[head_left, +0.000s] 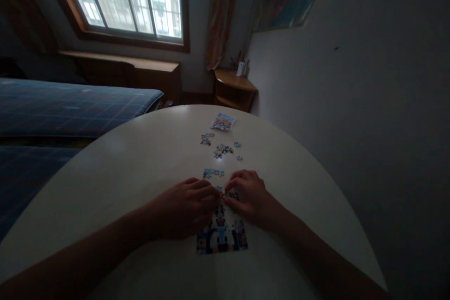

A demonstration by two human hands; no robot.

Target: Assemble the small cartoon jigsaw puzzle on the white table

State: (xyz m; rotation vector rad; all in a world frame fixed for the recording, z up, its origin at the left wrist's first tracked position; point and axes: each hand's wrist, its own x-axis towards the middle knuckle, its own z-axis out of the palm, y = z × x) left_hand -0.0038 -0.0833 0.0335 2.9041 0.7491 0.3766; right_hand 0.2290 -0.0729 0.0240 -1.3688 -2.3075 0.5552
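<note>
A partly assembled jigsaw puzzle lies on the round white table in front of me. My left hand rests on the puzzle's upper left edge, fingers curled and pinched toward the middle. My right hand sits at the upper right edge, fingers bent and pinching a small puzzle piece against the assembled part. The fingertips of both hands nearly meet. A short joined strip of pieces lies just beyond my fingers.
Loose puzzle pieces are scattered farther up the table, with a small reference picture beyond them. A bed with a blue checked cover stands left, a wooden corner shelf under the window, a grey wall right.
</note>
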